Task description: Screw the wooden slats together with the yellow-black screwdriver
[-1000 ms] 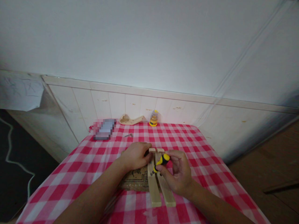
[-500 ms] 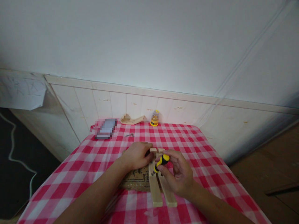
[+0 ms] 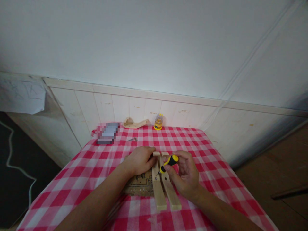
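My right hand (image 3: 185, 173) pinches a small yellow and black screwdriver (image 3: 171, 159), slanted with its tip down at the left bar of a light wooden piece (image 3: 159, 192). This piece has two long bars side by side, their near ends slightly splayed, with dark screw holes in them. My left hand (image 3: 141, 159) is closed against the far left side of the same piece, its fingertips partly hidden. Under the bars and my left hand lies a brown printed board (image 3: 141, 183). The screwdriver tip sits just above a hole in the left bar.
A red and white checked cloth (image 3: 96, 179) covers the table. At the back stand a blurred phone (image 3: 108, 133), a bent wooden part (image 3: 134, 124) and a yellow-based bit holder (image 3: 158, 122). Some small metal pieces (image 3: 133, 139) lie in front of them. A white panelled wall (image 3: 137, 107) rises behind.
The screwdriver has shifted slightly away from me, its handle leaning further right, and its tip has come off the near hole in the left bar. My left hand stays in place.
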{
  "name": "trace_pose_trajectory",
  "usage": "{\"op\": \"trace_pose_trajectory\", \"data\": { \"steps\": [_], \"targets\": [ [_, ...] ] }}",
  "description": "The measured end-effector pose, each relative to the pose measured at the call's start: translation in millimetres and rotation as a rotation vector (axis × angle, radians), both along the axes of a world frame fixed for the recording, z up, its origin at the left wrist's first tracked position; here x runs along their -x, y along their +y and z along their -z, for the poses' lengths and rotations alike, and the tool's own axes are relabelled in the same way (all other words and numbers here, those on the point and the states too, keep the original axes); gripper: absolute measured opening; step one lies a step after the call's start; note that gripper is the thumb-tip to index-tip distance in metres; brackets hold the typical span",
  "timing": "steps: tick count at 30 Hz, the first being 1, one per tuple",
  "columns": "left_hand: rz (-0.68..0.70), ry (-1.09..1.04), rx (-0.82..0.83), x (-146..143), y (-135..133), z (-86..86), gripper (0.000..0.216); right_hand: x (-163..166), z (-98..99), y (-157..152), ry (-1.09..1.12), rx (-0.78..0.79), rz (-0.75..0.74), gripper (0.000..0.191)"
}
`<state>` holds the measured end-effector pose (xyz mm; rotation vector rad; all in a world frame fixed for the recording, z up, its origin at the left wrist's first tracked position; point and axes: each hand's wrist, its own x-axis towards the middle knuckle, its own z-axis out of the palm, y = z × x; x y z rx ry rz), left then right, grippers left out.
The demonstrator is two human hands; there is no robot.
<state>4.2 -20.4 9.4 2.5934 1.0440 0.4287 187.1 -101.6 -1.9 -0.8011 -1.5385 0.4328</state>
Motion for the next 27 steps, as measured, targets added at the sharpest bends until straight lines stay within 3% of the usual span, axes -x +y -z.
{"op": "trace_pose_trajectory", "data": {
  "steps": [5,12,27],
  "targets": [
    [-0.018,0.009,-0.001,-1,0,0.1,0.02,0,6.1,7,0.046,-0.002,0.103,0.032],
    [-0.009,0.015,0.011,0,1,0.8,0.019,-1,10.8,11,-0.037,-0.013,0.127,0.038],
    [-0.017,0.016,-0.021,-1,3,6.2,0.02,-4,8.1,12,-0.131,0.1,-0.059,0.045]
  ]
}}
